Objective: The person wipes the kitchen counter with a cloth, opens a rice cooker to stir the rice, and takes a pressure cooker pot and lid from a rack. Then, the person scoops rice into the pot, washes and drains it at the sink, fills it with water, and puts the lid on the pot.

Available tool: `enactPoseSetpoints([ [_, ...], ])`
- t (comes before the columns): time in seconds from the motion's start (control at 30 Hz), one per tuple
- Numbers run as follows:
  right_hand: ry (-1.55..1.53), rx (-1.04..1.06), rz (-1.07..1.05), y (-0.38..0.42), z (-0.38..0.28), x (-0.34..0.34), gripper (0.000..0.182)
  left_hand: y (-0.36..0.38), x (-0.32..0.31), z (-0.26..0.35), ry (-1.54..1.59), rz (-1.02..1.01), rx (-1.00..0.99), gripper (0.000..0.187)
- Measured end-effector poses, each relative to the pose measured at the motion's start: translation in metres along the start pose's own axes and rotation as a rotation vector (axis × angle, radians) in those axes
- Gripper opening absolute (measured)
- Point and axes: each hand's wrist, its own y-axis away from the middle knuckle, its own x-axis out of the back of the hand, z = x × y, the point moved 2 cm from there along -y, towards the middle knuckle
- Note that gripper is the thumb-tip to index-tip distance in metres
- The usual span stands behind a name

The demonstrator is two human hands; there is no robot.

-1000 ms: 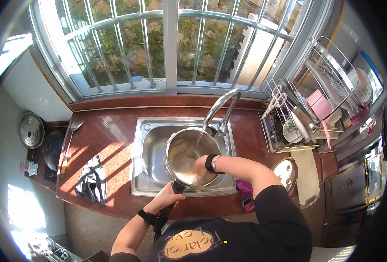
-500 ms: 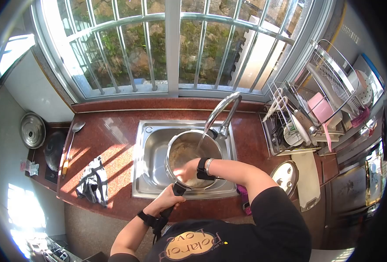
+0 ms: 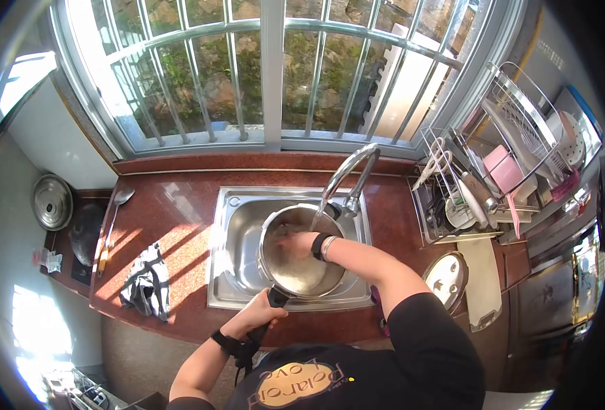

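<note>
A large metal pot (image 3: 268, 263) stands in the steel sink (image 3: 237, 287), with cloudy water inside. From the curved faucet (image 3: 349, 164) a stream runs into it. My left hand (image 3: 263, 311) is wrapped round the pot's black handle (image 3: 277, 298), on the near side. Inside the pot, my right hand (image 3: 295, 244) reaches toward the upper left of the water. Its fingers are smeared by motion, so whether they hold anything cannot be seen.
A striped cloth (image 3: 146, 281) and a long spoon (image 3: 122, 197) lie on the left counter. Right of the sink are a round lid (image 3: 446, 280), a cutting board (image 3: 480, 280) and a dish rack (image 3: 452, 198). A window stands behind.
My right hand has moved up and away from the pot's near left side, toward its upper left. My left hand stays on the handle.
</note>
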Motion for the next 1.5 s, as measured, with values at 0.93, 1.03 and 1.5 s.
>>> enactPoseSetpoints([
  [0.93, -0.156, -0.015, -0.154, 0.037, -0.028, 0.017, 0.044, 0.011, 0.011, 0.001, 0.075, 0.032, 0.035, 0.042],
  [1.03, -0.094, 0.007, 0.106, 0.058, -0.023, 0.042, 0.028, 0.006, 0.012, -0.005, 0.090, 0.026, 0.030, 0.040],
  [1.5, -0.285, -0.463, 0.737, 0.167, 0.051, 0.058, 0.025, 0.013, 0.006, 0.016, 0.224, -0.050, 0.073, 0.034],
])
